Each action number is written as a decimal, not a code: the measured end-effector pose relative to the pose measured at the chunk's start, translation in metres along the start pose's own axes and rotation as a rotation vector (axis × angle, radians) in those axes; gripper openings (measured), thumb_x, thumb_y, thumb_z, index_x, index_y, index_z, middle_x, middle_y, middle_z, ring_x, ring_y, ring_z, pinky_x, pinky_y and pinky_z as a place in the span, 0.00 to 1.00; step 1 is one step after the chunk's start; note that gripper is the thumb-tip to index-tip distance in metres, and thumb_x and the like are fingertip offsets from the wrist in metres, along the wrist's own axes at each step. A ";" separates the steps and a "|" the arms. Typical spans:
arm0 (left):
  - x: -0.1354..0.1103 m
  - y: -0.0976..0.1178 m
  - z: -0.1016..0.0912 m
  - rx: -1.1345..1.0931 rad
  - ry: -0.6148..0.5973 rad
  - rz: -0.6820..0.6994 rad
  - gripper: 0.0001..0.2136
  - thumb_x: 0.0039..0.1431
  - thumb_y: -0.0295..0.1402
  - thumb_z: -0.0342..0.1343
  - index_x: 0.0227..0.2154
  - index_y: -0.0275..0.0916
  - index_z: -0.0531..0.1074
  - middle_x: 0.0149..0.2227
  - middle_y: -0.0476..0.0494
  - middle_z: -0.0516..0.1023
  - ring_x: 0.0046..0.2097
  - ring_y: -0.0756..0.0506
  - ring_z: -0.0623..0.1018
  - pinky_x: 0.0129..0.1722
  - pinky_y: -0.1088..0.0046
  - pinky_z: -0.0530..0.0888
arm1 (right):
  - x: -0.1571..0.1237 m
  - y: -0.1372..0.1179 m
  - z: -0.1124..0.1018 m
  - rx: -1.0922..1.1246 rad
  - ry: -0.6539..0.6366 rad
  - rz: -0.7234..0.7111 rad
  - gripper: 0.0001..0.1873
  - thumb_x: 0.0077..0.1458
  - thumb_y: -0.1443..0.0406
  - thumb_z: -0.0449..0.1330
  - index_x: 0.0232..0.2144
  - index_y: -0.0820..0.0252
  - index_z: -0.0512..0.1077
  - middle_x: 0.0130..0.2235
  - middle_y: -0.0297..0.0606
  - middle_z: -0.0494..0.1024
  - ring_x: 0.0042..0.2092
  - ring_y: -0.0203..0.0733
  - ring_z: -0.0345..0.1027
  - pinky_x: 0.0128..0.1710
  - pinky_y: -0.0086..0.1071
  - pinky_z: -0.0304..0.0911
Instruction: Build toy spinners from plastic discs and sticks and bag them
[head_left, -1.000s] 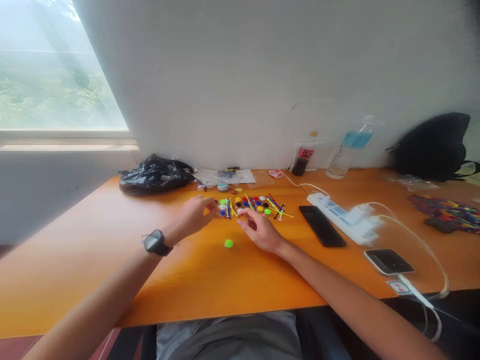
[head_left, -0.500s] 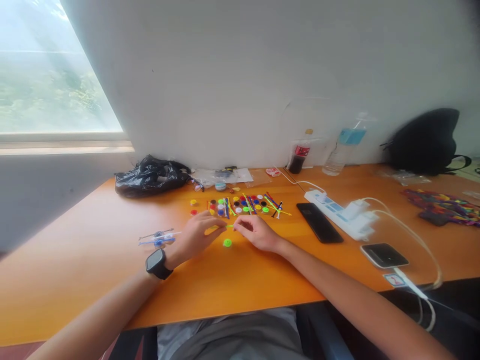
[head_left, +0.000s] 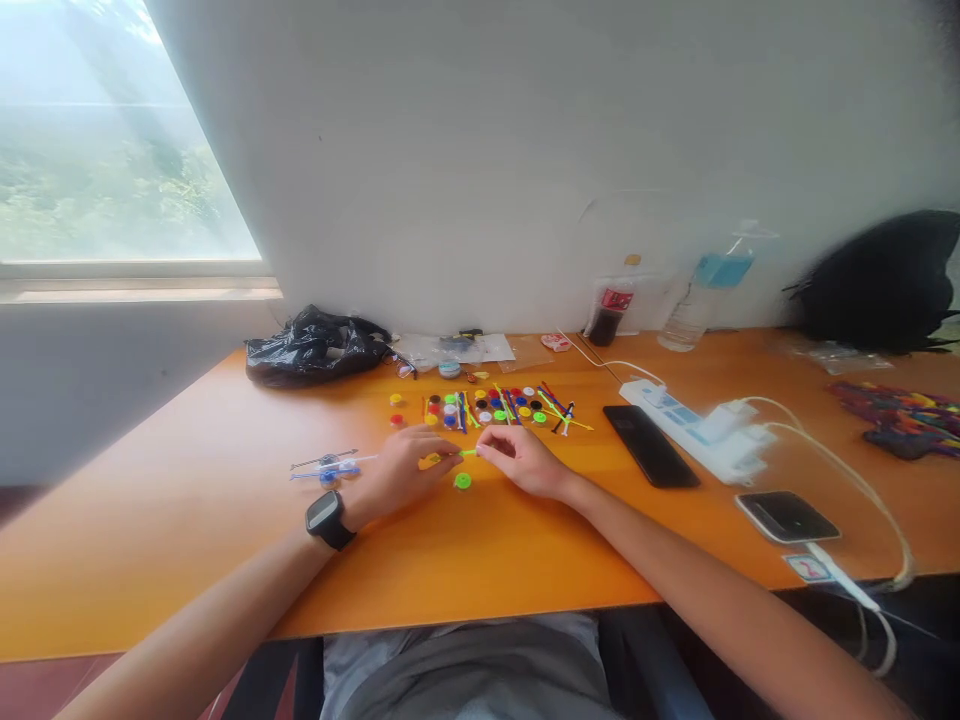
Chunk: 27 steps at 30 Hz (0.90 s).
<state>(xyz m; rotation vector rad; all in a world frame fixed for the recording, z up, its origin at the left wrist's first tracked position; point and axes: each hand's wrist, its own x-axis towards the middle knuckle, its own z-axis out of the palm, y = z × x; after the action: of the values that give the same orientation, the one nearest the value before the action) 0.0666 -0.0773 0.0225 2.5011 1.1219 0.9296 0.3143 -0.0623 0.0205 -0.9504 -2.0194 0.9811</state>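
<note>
Left hand: grip pinched on one end of a thin green stick, thumb and fingertips together.
Right hand: grip pinched on the stick's other end, fingers curled in.
Stick: spans the gap between the two grips, long axis running left to right; whether it touches the tabletop cannot be told.
Green cap: on the tabletop, just on the person's side of the stick, below the gap; the left thumb looks slightly nearer to it than the right hand.
Blue piece: left of the left hand, near the watch, with thin rods across it.
Caps: mixed colours, grouped beyond both hands.
Loose sticks: at the right end of that group, some crossing.
Phone: well right of the right hand, beside the power strip.
</note>
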 end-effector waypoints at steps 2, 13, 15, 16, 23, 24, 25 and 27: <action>0.000 0.001 -0.002 -0.002 -0.009 0.002 0.11 0.70 0.39 0.57 0.40 0.43 0.83 0.37 0.43 0.83 0.39 0.45 0.79 0.42 0.68 0.75 | 0.000 0.001 0.000 0.003 0.004 0.003 0.13 0.65 0.57 0.59 0.32 0.59 0.74 0.32 0.35 0.73 0.34 0.39 0.65 0.35 0.32 0.61; -0.001 0.010 -0.006 -0.037 -0.072 -0.021 0.09 0.68 0.37 0.58 0.37 0.42 0.83 0.34 0.45 0.82 0.36 0.46 0.77 0.38 0.71 0.72 | 0.000 0.007 0.003 0.050 -0.065 0.036 0.12 0.62 0.56 0.63 0.35 0.60 0.76 0.34 0.37 0.78 0.35 0.39 0.69 0.36 0.32 0.64; -0.001 0.011 -0.007 -0.049 -0.084 -0.017 0.09 0.69 0.37 0.58 0.38 0.42 0.83 0.34 0.45 0.82 0.36 0.46 0.77 0.38 0.71 0.72 | -0.001 0.007 0.003 0.047 -0.076 0.037 0.13 0.62 0.56 0.64 0.34 0.60 0.76 0.34 0.37 0.78 0.35 0.39 0.69 0.36 0.32 0.64; -0.001 0.011 -0.007 -0.052 -0.090 -0.015 0.09 0.69 0.37 0.58 0.38 0.41 0.82 0.34 0.45 0.82 0.36 0.47 0.77 0.38 0.71 0.72 | -0.001 0.007 0.003 0.044 -0.082 0.037 0.13 0.62 0.56 0.64 0.34 0.60 0.76 0.34 0.37 0.78 0.34 0.39 0.69 0.35 0.31 0.64; 0.000 0.013 -0.009 -0.054 -0.098 -0.013 0.09 0.67 0.35 0.58 0.37 0.41 0.82 0.33 0.44 0.82 0.35 0.47 0.77 0.36 0.72 0.72 | -0.001 0.007 0.003 0.048 -0.104 0.043 0.13 0.61 0.56 0.65 0.34 0.61 0.77 0.33 0.37 0.78 0.34 0.39 0.69 0.34 0.31 0.63; 0.000 0.014 -0.010 -0.057 -0.096 -0.013 0.09 0.67 0.35 0.58 0.37 0.40 0.82 0.33 0.44 0.82 0.35 0.47 0.77 0.36 0.72 0.72 | -0.001 0.007 0.003 0.050 -0.104 0.045 0.13 0.61 0.56 0.65 0.34 0.61 0.77 0.33 0.37 0.78 0.34 0.38 0.69 0.34 0.31 0.63; 0.000 0.015 -0.010 -0.060 -0.093 -0.012 0.08 0.67 0.34 0.58 0.36 0.40 0.82 0.33 0.44 0.82 0.35 0.47 0.77 0.36 0.72 0.72 | -0.001 0.006 0.002 0.052 -0.103 0.047 0.13 0.61 0.56 0.65 0.34 0.61 0.77 0.33 0.37 0.78 0.33 0.38 0.69 0.34 0.30 0.63; 0.001 0.016 -0.011 -0.068 -0.090 -0.007 0.08 0.66 0.33 0.58 0.36 0.40 0.82 0.33 0.44 0.82 0.35 0.47 0.77 0.36 0.72 0.72 | -0.001 0.005 0.002 0.058 -0.104 0.049 0.13 0.61 0.56 0.65 0.34 0.61 0.77 0.32 0.36 0.78 0.33 0.38 0.69 0.34 0.30 0.63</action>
<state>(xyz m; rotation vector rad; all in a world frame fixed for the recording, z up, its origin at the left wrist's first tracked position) 0.0689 -0.0876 0.0385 2.4570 1.0523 0.8302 0.3144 -0.0617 0.0146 -0.9391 -2.0494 1.1301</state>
